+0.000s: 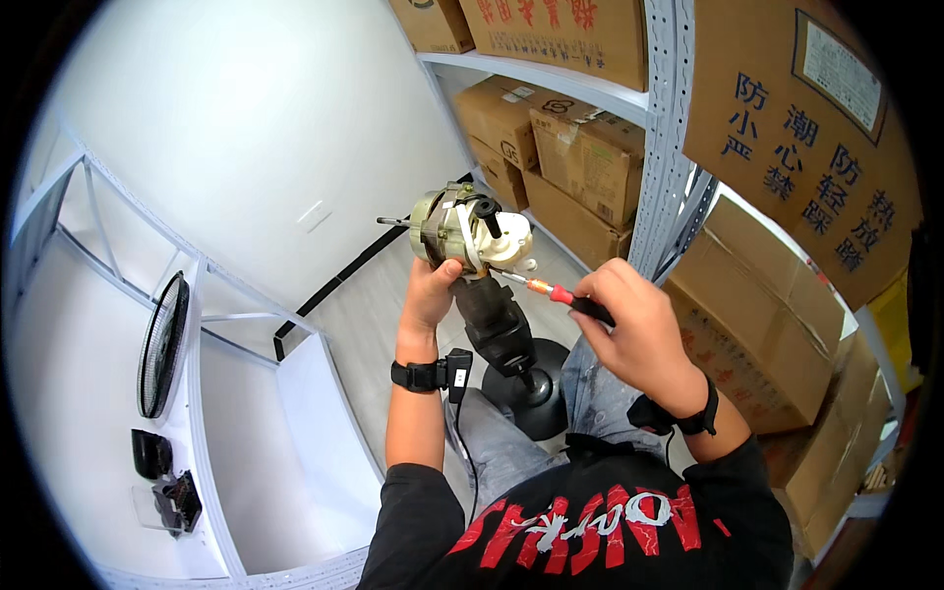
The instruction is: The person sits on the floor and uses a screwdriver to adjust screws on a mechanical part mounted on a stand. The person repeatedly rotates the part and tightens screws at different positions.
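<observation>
A fan motor (442, 228) with a metal body, a protruding shaft and a white plastic gearbox (506, 244) tops a black fan stand (497, 323). My left hand (429, 295) grips the motor from below, its thumb against the underside. In my right hand (634, 323) is a screwdriver (565, 295) with a red and black handle. Its shaft points left at the underside of the gearbox, by the top of the stand; the exact contact of the tip is too small to tell. The round black base (541, 393) rests on the floor between my legs.
On the left, a white shelf (211, 433) holds a black fan grille (164, 344), a black plastic cover (151, 453) and another dark part (179, 503). Cardboard boxes (587, 162) fill metal racks ahead and to the right. A rack post (669, 128) rises beyond my right hand.
</observation>
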Tool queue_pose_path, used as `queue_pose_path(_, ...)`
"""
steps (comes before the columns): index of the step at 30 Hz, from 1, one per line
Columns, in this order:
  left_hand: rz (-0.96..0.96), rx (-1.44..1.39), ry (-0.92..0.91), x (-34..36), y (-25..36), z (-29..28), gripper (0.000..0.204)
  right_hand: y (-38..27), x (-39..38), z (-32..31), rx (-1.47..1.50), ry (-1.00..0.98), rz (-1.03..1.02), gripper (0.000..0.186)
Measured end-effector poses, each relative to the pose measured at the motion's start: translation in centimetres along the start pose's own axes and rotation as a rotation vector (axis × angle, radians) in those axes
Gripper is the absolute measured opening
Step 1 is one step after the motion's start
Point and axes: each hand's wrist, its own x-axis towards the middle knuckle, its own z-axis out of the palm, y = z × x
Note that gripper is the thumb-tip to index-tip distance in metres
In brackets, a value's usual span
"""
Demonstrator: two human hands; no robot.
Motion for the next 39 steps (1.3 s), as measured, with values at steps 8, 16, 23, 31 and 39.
queue_pose_path(8, 0.046, 0.073, 0.035, -2.4, 0.4, 0.2, 0.089, -0.3, -1.5, 0.1, -0.045, 0.005, -0.071, 0.018)
queue_pose_path(16, 0.054, 0.101, 0.160, -6.4, 2.4, 0.9, 0.093, -0.5, -0.9, -0.5, -0.080, -0.040, -0.261, 0.018)
queue_pose_path(23, 0.040, 0.115, 0.197, -6.5, 2.1, 1.3, 0.091, -0.6, -0.5, -0.3, -0.005, -0.025, -0.161, 0.015)
queue_pose_path(31, 0.060, 0.038, 0.163, -4.9, 1.5, -0.8, 0.090, 0.8, 0.2, 0.9, -0.108, -0.082, -0.253, 0.018)
queue_pose_path(39, 0.004, 0.000, 0.135, -3.8, 0.4, -2.2, 0.092, 2.1, 1.5, 2.0, 0.039, -0.015, -0.339, 0.028)
